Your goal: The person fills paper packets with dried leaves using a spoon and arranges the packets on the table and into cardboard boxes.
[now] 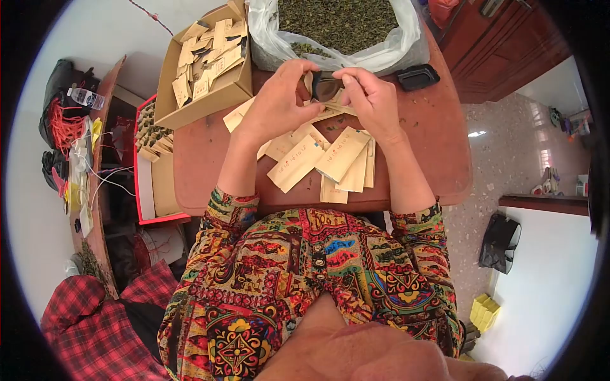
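Over the brown table [426, 152], both hands hold one small dark open packet between them. My left hand [279, 101] curls its fingers and thumb round the left side of the packet [327, 89]. At its right edge, my right hand [372, 98] pinches with thumb and fingers. What lies inside the packet is too small to tell. Below the hands several tan paper packets [343, 154] with red marks lie overlapping on the table. Just beyond the hands stands a clear plastic bag [406, 47] of dried dark leaves [337, 25].
A cardboard box [210, 105] of tan packets stands at the back left. Left of the table is a red-edged box [145, 184] with more packets. A black tray [418, 77] sits right of the bag. A cluttered shelf [95, 159] is far left.
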`<state>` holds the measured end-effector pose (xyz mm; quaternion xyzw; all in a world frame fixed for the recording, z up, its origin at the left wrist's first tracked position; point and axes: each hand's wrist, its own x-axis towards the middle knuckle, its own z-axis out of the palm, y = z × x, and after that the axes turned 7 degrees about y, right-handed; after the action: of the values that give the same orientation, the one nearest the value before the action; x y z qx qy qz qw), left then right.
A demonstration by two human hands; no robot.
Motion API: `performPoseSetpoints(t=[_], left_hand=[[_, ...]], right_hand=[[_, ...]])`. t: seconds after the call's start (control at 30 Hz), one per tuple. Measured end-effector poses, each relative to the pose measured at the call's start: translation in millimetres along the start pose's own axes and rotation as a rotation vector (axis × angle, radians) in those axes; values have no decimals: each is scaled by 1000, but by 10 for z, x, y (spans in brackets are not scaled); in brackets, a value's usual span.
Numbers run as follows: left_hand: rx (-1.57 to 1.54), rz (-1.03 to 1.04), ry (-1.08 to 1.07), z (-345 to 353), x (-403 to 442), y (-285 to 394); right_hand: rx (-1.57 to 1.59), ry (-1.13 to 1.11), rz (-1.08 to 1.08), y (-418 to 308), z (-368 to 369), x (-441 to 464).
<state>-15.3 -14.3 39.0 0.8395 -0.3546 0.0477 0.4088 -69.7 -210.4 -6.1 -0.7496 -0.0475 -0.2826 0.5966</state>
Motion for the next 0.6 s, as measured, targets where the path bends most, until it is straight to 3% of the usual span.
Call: performPoseSetpoints(t=[0.33, 0.37, 0.43, 0.6], left_hand=[[-21, -105, 165, 232, -62, -278], [56, -12, 213, 231, -63, -290], [213, 170, 309, 220, -69, -306], [311, 195, 385, 198, -90, -222]], right_hand=[[-87, 11, -20, 32, 12, 15], [-80, 43, -21, 3, -6, 21], [53, 207, 47, -5, -62, 40], [479, 369, 187, -30, -253, 78]])
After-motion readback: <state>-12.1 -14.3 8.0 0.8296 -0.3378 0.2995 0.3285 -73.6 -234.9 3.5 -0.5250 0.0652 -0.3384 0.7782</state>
